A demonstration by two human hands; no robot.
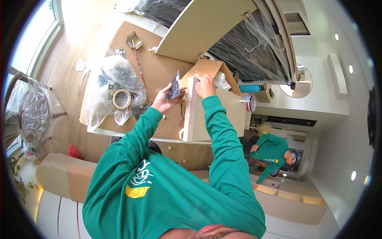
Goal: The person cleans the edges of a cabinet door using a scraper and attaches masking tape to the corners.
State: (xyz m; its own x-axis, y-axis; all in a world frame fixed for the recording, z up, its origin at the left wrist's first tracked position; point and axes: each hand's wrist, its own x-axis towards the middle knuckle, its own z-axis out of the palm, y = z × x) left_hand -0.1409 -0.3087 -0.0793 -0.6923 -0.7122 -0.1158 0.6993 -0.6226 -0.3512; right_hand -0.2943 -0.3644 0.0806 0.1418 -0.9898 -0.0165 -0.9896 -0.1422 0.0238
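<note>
My left hand (164,101) is closed on a thin, dark grey sheet (174,85) that looks like sandpaper, held upright beside the panel's left edge. A beige panel (223,115) stands tilted on the table in front of me, its pale, unfinished narrow edge facing left. At the panel's far end, my right hand (205,86) has its fingers curled over the top; the fingertips are partly hidden. Just beyond it is an open cardboard box (211,65) with crumpled white wrapping (221,81) sticking out.
Cardboard (159,65) covers the table. On it lie a plastic bag (104,83), a tape roll (121,98) and a red-patterned stick (139,65). A blue bottle (250,88) and a can (250,104) stand right. A cabinet door (203,28) hangs open beyond. A co-worker (272,153) crouches right.
</note>
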